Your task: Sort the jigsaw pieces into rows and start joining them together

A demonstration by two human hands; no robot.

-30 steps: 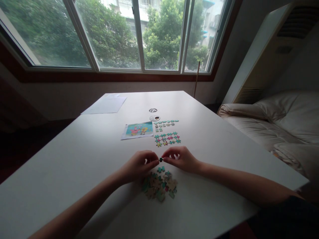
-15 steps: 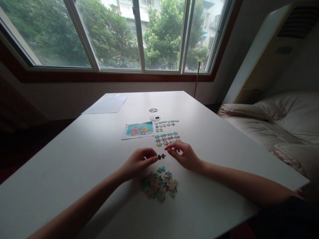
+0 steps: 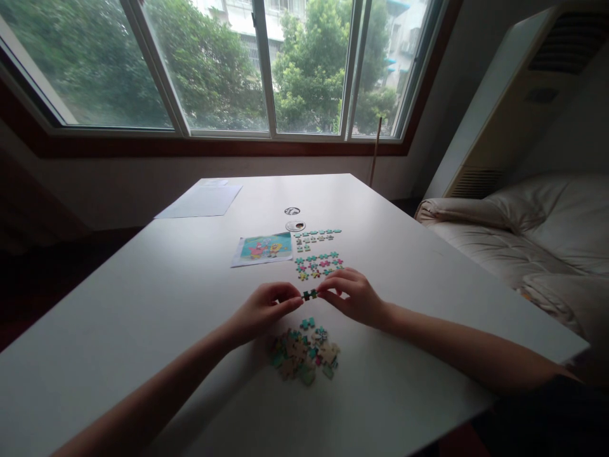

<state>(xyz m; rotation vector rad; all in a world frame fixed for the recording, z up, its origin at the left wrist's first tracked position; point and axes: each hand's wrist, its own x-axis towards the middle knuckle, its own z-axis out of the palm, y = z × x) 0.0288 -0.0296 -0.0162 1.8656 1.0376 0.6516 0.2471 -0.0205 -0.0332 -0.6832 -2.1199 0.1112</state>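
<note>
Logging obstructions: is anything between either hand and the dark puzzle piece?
Nothing visible: the left hand and the right hand pinch the dark puzzle piece from opposite ends. The loose pile lies on the near side, the rows of pieces beyond.

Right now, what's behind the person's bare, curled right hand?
Behind the bare right hand, small colourful jigsaw pieces lie in rows on the smooth white table. It partly covers the nearest row's right end; whatever lies directly under it can't be seen.

White table [image 3: 404, 266] under puzzle pieces [image 3: 299, 348], printed picture [image 3: 265, 248]
</note>
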